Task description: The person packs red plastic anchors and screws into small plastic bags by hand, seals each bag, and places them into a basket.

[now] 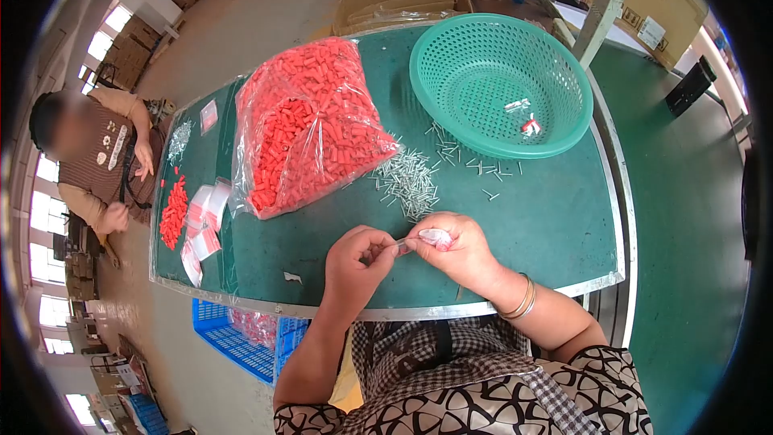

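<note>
A small clear plastic bag (436,238) with a little red showing is held above the table's near edge. My right hand (463,254) is closed around its body, and my left hand (360,262) pinches the bag's other end between thumb and fingers. What the bag contains is mostly hidden by my fingers. Just beyond my hands lies a pile of small metal screws (408,181), with more scattered to its right. Behind them a large clear bag of red plastic plugs (314,121) lies open. A green perforated basket (451,125) at the back right holds a few small packed bags (530,126).
On the left of the green table (531,242) are loose red plugs (172,213), small flat bags (201,217) and another screw pile (179,141). A co-worker (105,153) is at that side. A blue crate (233,338) stands below the near edge.
</note>
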A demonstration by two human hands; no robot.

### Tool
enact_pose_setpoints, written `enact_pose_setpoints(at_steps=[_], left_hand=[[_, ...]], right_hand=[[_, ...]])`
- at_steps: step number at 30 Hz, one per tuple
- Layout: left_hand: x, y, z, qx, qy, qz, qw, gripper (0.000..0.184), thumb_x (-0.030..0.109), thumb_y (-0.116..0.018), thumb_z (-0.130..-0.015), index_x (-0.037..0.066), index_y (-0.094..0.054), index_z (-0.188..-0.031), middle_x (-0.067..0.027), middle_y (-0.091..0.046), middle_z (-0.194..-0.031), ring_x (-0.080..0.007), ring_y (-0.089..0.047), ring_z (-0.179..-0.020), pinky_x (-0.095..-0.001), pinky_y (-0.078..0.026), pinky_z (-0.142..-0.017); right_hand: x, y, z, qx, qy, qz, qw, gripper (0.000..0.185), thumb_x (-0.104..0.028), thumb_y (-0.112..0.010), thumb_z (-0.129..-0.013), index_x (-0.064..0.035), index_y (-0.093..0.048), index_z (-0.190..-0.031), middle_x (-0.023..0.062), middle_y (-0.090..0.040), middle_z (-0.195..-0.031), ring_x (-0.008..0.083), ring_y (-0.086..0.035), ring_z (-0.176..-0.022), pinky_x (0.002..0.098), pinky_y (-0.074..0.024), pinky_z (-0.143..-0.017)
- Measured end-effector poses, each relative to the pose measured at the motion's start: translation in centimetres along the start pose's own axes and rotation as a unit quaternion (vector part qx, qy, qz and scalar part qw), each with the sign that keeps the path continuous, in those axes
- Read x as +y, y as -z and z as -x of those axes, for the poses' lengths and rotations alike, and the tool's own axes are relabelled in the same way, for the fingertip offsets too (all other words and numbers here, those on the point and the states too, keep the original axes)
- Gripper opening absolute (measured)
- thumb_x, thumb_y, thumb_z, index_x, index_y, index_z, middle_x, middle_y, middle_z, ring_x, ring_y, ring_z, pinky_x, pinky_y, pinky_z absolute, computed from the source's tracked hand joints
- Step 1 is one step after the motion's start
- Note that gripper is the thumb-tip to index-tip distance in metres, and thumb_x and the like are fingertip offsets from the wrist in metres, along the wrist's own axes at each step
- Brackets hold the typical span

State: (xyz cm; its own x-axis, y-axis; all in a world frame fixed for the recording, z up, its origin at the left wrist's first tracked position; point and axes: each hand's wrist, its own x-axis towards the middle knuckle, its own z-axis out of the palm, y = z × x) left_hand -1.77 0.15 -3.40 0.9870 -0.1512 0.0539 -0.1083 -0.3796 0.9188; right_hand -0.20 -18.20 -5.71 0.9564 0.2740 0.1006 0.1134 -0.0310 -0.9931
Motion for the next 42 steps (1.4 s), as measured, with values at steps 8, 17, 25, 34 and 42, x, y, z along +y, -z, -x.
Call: enact_pose_setpoints(at_steps=[8, 17, 25, 34, 42], left_hand=[[-1.1, 0.7, 0.5, 0.023, 0.083, 0.112, 0.990, 0.007, -0.003, -0.064, -0.082, 0.000, -0.062, -0.088, 0.0009, -0.060, -0.080, -0.0030, -0.052, -0.067, -0.0169, -0.042, -0.058], [0.0, 0.0, 0.2, 0.034, 0.024, 0.007, 0.999, 0.007, -0.007, -0.065, -0.078, -0.001, -0.062, -0.080, -0.0001, -0.057, -0.076, -0.0030, -0.050, -0.066, -0.0175, -0.040, -0.057], [-0.1, -0.1, 0.2, 0.032, 0.002, -0.022, 0.999, 0.007, -0.007, -0.064, -0.076, -0.001, -0.061, -0.079, -0.0008, -0.056, -0.075, -0.0042, -0.050, -0.064, -0.0185, -0.040, -0.057], [-0.9, 0.8, 0.1, 0.047, -0.003, 0.013, 0.999, 0.008, -0.006, -0.065, -0.076, -0.001, -0.061, -0.079, -0.0017, -0.057, -0.079, -0.0070, -0.050, -0.069, -0.0203, -0.041, -0.063], [-0.2, 0.4, -0.9, 0.010, -0.027, -0.048, 0.998, 0.009, 0.001, -0.069, -0.073, 0.002, -0.062, -0.080, -0.0041, -0.058, -0.080, -0.0146, -0.054, -0.072, -0.0256, -0.043, -0.066]], right_hand=[[-1.0, -0.1, -0.1, 0.018, -0.093, -0.065, 0.993, 0.005, -0.007, -0.069, -0.083, -0.0030, -0.067, -0.086, -0.0037, -0.059, -0.069, 0.0037, -0.051, -0.061, 0.0200, -0.0416, -0.053], [0.3, -0.4, -0.2, 0.004, 0.045, 0.052, 0.998, 0.008, -0.011, -0.071, -0.078, -0.0060, -0.068, -0.084, 0.0080, -0.064, -0.078, 0.0198, -0.061, -0.071, 0.0308, -0.0482, -0.064], [0.0, -0.1, -0.2, 0.001, 0.016, 0.075, 0.997, 0.008, -0.012, -0.071, -0.078, -0.0056, -0.067, -0.081, 0.0089, -0.064, -0.077, 0.0222, -0.061, -0.070, 0.0324, -0.0487, -0.065], [-0.4, 0.3, -0.4, -0.005, -0.055, 0.040, 0.998, 0.008, -0.011, -0.071, -0.079, -0.0048, -0.068, -0.082, 0.0044, -0.063, -0.073, 0.0124, -0.057, -0.067, 0.0270, -0.0465, -0.062], [0.0, 0.0, -0.4, -0.004, -0.054, -0.003, 0.999, 0.005, -0.008, -0.070, -0.080, -0.0037, -0.067, -0.081, -0.0027, -0.058, -0.069, 0.0043, -0.048, -0.062, 0.0217, -0.0409, -0.055]])
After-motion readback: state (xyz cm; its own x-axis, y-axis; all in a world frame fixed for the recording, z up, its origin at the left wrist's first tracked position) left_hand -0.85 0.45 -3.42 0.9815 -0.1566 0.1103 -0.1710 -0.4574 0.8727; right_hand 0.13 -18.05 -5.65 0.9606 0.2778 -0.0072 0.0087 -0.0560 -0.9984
